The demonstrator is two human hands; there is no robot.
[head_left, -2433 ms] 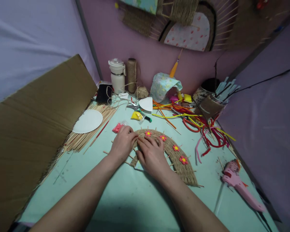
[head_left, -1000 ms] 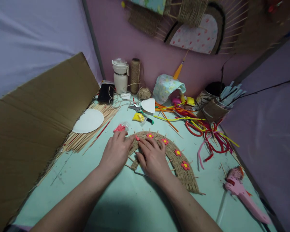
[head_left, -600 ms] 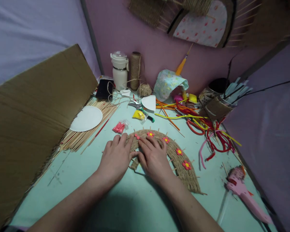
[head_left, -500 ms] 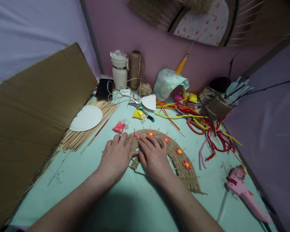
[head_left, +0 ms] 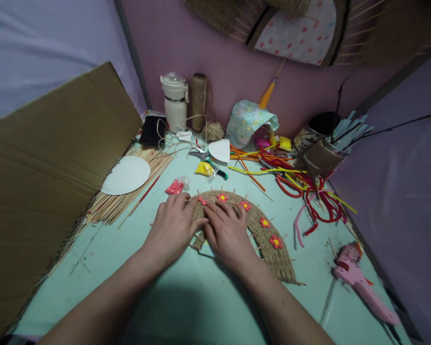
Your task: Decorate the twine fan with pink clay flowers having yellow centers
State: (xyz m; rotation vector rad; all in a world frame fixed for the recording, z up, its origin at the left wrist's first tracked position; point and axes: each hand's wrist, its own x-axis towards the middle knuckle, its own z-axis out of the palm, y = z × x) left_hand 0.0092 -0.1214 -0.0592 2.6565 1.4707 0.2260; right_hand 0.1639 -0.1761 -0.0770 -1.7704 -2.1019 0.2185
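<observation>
Ahead of me rises a mauve-pink wall (head_left: 215,52) with a woven hanging (head_left: 298,38) high on it, while wrinkled pale lavender cloth (head_left: 53,43) covers my left and a dimmer lilac sheet (head_left: 398,163) closes off my right, a grey strip (head_left: 131,50) running down the left corner. I face a mint-green tabletop (head_left: 219,323) (smudged here and there), brown cardboard (head_left: 53,148) standing along its left side. The light is dim, with soft shadow nearest me.

The head view looks forward and down from close above the tabletop (head_left: 201,297), facing the wall (head_left: 230,76).
</observation>
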